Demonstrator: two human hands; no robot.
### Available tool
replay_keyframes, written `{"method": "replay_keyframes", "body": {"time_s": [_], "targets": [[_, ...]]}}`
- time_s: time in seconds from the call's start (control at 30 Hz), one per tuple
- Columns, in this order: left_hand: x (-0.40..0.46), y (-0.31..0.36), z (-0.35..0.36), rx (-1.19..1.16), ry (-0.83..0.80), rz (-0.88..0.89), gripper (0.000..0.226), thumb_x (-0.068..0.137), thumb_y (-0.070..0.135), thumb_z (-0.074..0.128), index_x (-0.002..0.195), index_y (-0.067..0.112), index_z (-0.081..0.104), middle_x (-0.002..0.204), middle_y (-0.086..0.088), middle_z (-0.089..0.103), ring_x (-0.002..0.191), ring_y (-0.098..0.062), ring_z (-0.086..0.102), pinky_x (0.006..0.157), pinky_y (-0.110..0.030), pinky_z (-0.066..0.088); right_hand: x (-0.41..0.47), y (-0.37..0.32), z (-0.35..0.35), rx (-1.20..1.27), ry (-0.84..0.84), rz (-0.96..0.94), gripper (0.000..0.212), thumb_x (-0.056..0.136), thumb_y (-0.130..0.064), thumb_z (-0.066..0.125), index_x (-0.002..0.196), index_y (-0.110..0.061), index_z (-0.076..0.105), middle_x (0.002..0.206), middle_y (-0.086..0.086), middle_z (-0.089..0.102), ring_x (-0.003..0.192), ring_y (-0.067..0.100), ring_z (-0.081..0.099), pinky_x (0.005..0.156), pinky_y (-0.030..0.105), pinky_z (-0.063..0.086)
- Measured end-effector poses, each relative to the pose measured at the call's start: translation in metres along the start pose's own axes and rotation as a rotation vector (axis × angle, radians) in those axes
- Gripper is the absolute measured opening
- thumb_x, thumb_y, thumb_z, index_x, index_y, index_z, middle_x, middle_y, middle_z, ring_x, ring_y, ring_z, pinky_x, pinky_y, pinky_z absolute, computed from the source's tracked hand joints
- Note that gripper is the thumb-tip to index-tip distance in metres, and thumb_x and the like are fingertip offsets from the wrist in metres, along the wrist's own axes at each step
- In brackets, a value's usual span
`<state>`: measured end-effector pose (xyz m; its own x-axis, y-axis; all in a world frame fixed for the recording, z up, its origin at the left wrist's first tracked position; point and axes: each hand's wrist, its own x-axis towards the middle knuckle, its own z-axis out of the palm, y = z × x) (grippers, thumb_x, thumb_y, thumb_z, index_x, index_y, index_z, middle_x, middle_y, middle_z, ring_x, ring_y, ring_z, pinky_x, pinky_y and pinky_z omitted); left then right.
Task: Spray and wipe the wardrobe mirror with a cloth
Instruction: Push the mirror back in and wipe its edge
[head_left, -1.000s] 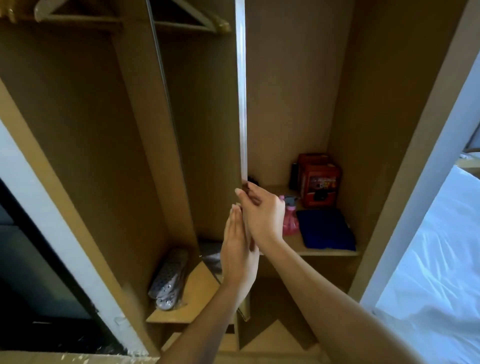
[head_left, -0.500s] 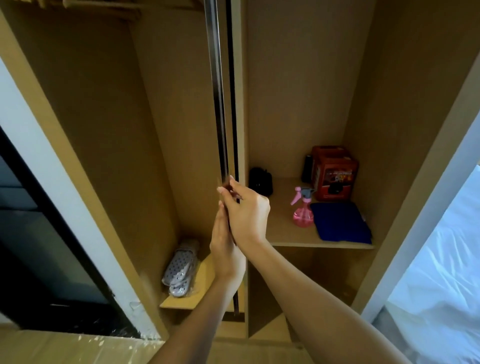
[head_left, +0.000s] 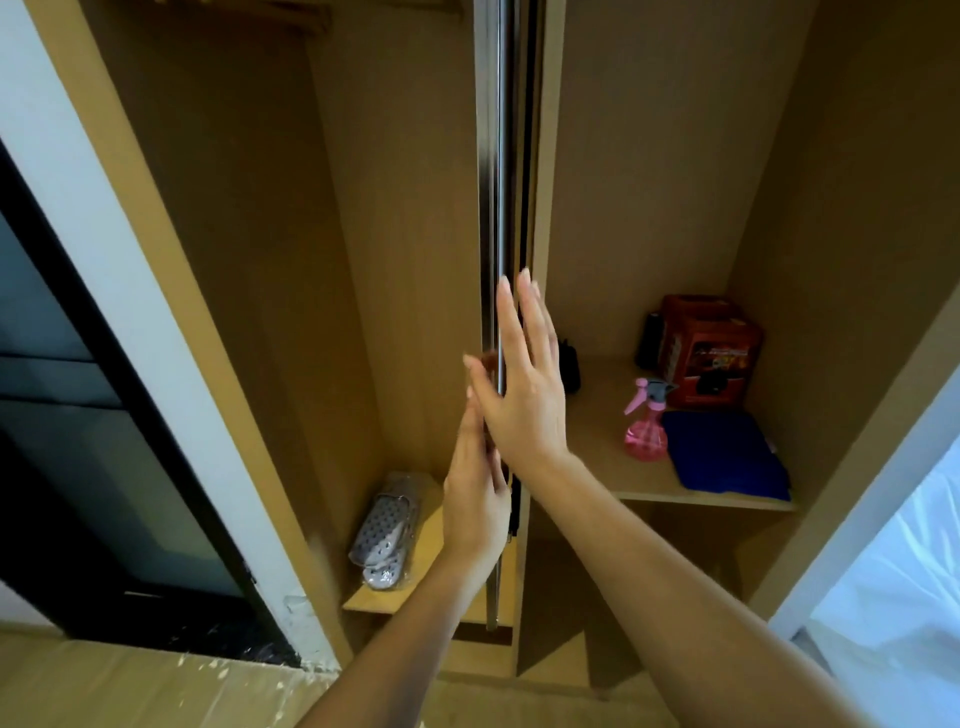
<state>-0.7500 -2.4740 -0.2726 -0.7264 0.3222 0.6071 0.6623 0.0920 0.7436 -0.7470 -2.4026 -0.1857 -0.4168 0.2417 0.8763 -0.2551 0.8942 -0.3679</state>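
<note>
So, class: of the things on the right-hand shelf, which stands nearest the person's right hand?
The small black object at the shelf's left end, just behind the right hand; the others sit farther right.

No writing can be read anywhere; the red box (head_left: 709, 351) on the shelf (head_left: 602, 421) carries printing too blurred to make out.
</note>
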Motion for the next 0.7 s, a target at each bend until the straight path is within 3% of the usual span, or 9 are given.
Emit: {"method": "replay_keyframes", "body": {"time_s": [0.1,0.17,0.23,0.37,0.7], "targets": [[0.007,-0.016,-0.005,0.475,0.027,0.218,0.086,0.091,0.001,0.060,0.154,0.016,0.004,0.162,-0.006,0.007,0.149,-0.015,0.008,0.116,-0.045,0.030,0.032,0.002,0.000,-0.246,-0.064,-0.173,0.072,0.097,-0.021,0.056,0.153,-0.018,0.010,0.160,0.005,0.008,0.149,0.015,-0.003,0.122,0.040,0.014],[0.011,-0.025,-0.007,0.698,0.000,0.329,0.089,0.089,0.007,0.064,0.153,0.011,0.002,0.161,-0.009,0.000,0.149,-0.018,-0.004,0.120,-0.045,0.017,0.050,0.005,0.000,-0.355,-0.077,-0.236,0.069,0.101,-0.029,0.049,0.153,-0.016,0.007,0.160,0.005,0.004,0.148,0.013,-0.006,0.123,0.038,0.003],[0.014,-0.031,-0.010,0.844,-0.061,0.399,0.092,0.091,0.018,0.062,0.153,0.009,-0.006,0.161,-0.008,-0.012,0.149,-0.019,-0.010,0.119,-0.046,0.013,0.061,0.010,-0.001,-0.435,-0.069,-0.286,0.067,0.102,-0.036,0.043,0.152,-0.013,0.006,0.159,0.004,0.004,0.149,0.016,0.000,0.122,0.037,0.000],[0.023,-0.041,-0.019,0.948,-0.143,0.456,0.094,0.093,0.036,0.055,0.151,0.009,-0.014,0.159,-0.007,-0.022,0.148,-0.020,-0.013,0.116,-0.047,0.016,0.065,0.016,0.004,-0.487,-0.054,-0.317,0.066,0.102,-0.042,0.038,0.151,-0.011,0.007,0.157,0.004,0.005,0.148,0.022,0.012,0.121,0.038,0.002],[0.053,-0.059,-0.019,1.012,-0.246,0.465,0.102,0.090,0.046,0.058,0.150,0.011,-0.017,0.157,-0.005,-0.028,0.147,-0.021,-0.014,0.117,-0.044,0.010,0.079,0.034,0.021,-0.580,-0.039,-0.274,0.070,0.101,-0.041,0.042,0.152,-0.010,0.005,0.160,0.007,0.013,0.148,0.020,0.012,0.121,0.041,0.010]]}}
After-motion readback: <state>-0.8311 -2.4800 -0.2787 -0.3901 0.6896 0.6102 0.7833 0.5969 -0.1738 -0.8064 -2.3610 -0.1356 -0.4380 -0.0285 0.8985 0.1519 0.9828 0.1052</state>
